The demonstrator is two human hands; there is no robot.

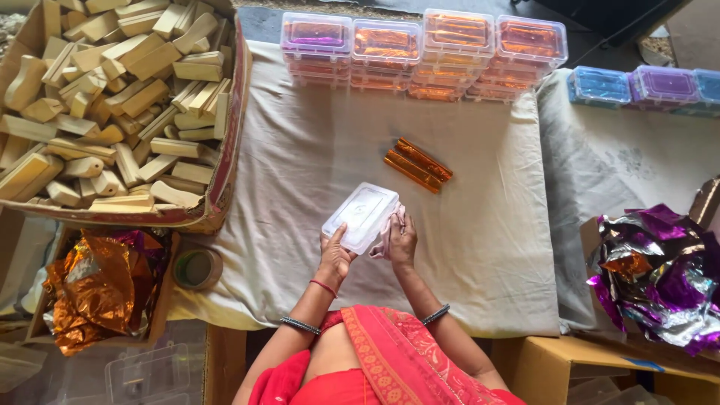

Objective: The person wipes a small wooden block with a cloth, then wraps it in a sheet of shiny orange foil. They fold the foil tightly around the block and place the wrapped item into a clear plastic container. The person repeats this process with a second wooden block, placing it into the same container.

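Note:
My left hand grips the near edge of a clear plastic box, holding it tilted above a beige cloth. My right hand presses a small pink rag against the box's right side. Three orange foil-wrapped sticks lie side by side on the cloth, just beyond the box and apart from both hands.
Stacked clear boxes with orange contents line the far edge. A cardboard carton of wooden blocks sits at left, a tape roll and orange foil below it. Purple foil and blue and purple boxes are at right.

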